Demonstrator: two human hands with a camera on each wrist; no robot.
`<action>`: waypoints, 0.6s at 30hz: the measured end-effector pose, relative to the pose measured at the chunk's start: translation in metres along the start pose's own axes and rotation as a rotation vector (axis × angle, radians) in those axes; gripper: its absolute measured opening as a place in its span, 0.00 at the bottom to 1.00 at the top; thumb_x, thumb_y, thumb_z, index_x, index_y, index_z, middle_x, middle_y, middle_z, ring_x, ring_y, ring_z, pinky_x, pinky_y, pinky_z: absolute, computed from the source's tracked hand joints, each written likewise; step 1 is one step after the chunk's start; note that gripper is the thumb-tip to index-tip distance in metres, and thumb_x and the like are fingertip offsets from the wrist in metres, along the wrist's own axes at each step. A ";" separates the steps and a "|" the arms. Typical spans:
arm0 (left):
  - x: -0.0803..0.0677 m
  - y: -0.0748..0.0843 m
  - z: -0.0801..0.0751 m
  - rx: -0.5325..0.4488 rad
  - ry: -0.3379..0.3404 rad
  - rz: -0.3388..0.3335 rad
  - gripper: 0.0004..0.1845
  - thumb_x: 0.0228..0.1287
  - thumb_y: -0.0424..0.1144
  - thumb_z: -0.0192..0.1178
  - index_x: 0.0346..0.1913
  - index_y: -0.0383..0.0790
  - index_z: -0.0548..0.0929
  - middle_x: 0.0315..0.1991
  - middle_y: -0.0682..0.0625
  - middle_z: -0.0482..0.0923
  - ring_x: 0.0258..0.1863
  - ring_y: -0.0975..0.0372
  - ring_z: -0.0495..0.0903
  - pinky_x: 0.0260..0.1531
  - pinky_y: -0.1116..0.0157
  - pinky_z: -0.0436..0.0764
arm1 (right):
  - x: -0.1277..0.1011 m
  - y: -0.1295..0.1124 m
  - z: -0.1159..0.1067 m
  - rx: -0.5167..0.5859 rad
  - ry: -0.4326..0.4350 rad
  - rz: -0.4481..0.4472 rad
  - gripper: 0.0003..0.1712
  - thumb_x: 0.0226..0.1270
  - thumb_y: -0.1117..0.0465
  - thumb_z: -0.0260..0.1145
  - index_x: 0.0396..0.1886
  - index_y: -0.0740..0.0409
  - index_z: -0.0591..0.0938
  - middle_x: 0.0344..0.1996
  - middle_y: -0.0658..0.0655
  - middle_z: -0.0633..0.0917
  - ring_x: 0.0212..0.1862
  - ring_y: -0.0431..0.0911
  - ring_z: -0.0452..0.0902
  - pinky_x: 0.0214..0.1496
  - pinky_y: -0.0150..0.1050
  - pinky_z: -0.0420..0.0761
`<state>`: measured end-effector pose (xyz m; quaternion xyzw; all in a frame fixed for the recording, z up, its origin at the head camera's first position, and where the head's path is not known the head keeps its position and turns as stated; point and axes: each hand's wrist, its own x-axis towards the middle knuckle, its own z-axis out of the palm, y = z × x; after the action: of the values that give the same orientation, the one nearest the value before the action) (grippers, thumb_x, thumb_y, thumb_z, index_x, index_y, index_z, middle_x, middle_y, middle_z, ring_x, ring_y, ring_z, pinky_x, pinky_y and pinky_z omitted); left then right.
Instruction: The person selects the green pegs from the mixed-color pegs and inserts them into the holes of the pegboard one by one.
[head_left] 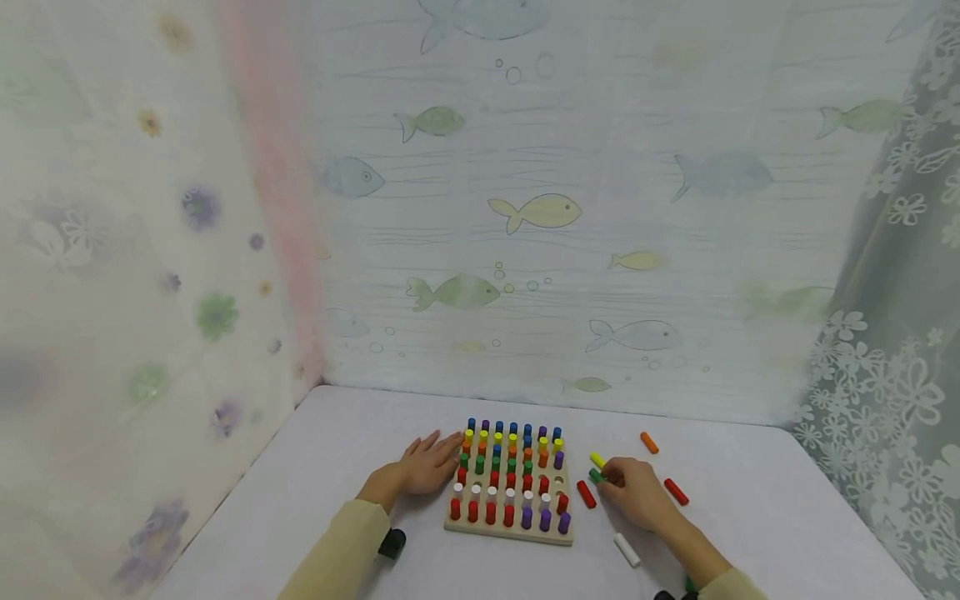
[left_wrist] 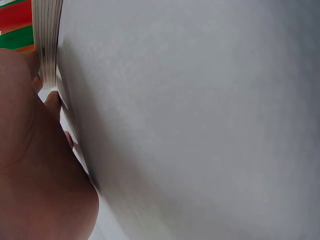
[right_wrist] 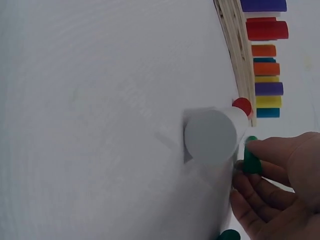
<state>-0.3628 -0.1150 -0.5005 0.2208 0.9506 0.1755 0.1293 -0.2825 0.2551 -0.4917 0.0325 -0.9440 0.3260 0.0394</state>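
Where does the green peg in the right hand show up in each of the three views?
Head: green peg at the right hand's fingertips, just right of the wooden pegboard.
Left wrist: not in it.
Right wrist: green peg pinched at lower right.
Shared landmark: the pegboard's layered edge, upper right in the right wrist view.

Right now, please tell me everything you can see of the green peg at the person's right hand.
The green peg is a small, smooth, rounded cylinder in plain dark green, possibly painted wood. The right hand pinches it between thumb and fingertips, which cover part of it. It is held low over the white table, just right of the wooden pegboard, near a loose red peg and a yellow peg. Whether its end touches the table cannot be told.
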 end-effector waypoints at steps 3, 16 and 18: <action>-0.001 0.000 -0.001 -0.003 0.001 0.002 0.31 0.82 0.52 0.42 0.82 0.48 0.57 0.81 0.48 0.56 0.82 0.46 0.46 0.78 0.41 0.43 | -0.001 0.000 -0.002 0.022 0.014 -0.008 0.06 0.65 0.67 0.72 0.41 0.61 0.86 0.35 0.51 0.86 0.37 0.43 0.80 0.41 0.40 0.85; -0.002 0.003 -0.002 -0.009 0.000 -0.002 0.31 0.82 0.53 0.42 0.82 0.49 0.57 0.81 0.50 0.56 0.82 0.47 0.47 0.78 0.40 0.44 | -0.004 0.000 -0.018 0.189 0.065 0.004 0.11 0.69 0.61 0.71 0.45 0.63 0.87 0.38 0.54 0.89 0.39 0.46 0.84 0.39 0.38 0.84; -0.002 0.003 -0.002 -0.010 -0.001 -0.003 0.31 0.82 0.53 0.42 0.82 0.49 0.57 0.81 0.50 0.57 0.82 0.47 0.47 0.78 0.40 0.44 | -0.006 -0.002 -0.021 0.248 0.059 0.018 0.11 0.70 0.61 0.70 0.46 0.65 0.87 0.38 0.55 0.89 0.39 0.47 0.83 0.38 0.38 0.84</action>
<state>-0.3606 -0.1145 -0.4971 0.2188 0.9500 0.1800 0.1311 -0.2750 0.2667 -0.4741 0.0190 -0.8950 0.4416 0.0598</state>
